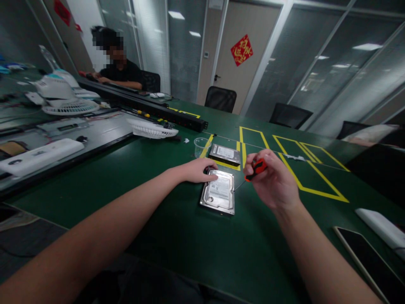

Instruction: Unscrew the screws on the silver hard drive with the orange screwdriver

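Observation:
A silver hard disk drive [218,192] lies flat on the green table, its labelled face up. My left hand [199,170] holds it at the far left corner, the thumb lying on its top and the other fingers curled around the edge. In my right hand [275,179] is a screwdriver [257,169] with a red and black handle, its fingers closed around it. The thin shaft slants down to the left, and the tip meets the drive's right edge near a notch. Just beyond, a second hard disk drive [225,154] rests inside yellow tape lines.
A clear plastic cup [201,147] stands left of the second drive. White fan parts [153,128], a long black bar [164,112] and a large panel [95,126] fill the left. A phone [370,261] lies at the right. Across the table sits another person [122,69].

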Motion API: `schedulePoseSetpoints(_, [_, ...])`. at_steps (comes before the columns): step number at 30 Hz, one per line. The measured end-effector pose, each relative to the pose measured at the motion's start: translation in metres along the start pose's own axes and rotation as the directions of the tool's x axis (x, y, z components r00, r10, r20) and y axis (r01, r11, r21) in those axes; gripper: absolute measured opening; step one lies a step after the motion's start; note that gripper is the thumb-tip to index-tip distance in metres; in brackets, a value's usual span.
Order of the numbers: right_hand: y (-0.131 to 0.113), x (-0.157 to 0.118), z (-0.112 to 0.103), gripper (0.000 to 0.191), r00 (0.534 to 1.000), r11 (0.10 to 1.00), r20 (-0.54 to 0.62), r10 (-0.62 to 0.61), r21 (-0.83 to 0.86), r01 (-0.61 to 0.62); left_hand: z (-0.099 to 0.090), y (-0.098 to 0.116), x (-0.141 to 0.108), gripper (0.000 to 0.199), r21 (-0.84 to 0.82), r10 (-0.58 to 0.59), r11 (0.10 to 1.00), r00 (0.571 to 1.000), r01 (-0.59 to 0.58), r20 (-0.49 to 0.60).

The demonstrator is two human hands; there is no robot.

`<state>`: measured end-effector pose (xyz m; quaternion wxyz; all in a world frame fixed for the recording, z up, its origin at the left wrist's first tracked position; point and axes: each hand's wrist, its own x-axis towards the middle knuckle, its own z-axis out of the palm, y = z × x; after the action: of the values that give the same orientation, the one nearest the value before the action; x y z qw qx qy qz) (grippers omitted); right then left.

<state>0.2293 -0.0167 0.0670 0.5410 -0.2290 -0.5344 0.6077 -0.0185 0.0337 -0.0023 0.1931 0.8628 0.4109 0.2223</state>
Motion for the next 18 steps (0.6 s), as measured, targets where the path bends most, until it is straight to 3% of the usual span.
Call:
schedulePoseSetpoints(4, [0.0014,0.0004,-0.0019,0.011,0.999,1.0,0.036,0.007,0.023,-0.008,0.0005,-0.0007,0.0001,0.046,-0.006,-0.002,1.0,1.0,0.002,-0.004])
schedulePoseSetpoints(10, [0.0019,0.003,-0.0031,0.03,0.999,1.0,0.045,-0.014,0.028,0.012,0.0004,-0.0008,0.0005,0.047,-0.009,-0.001,1.0,1.0,0.001,-0.002])
schedulePoseSetpoints(18, [0.0023,-0.0008,0.0018,0.017,0.999,0.999,0.04,-0.004,-0.052,0.007,0.0006,0.0009,0.0004,0.044,-0.013,0.011,1.0,1.0,-0.011,-0.011])
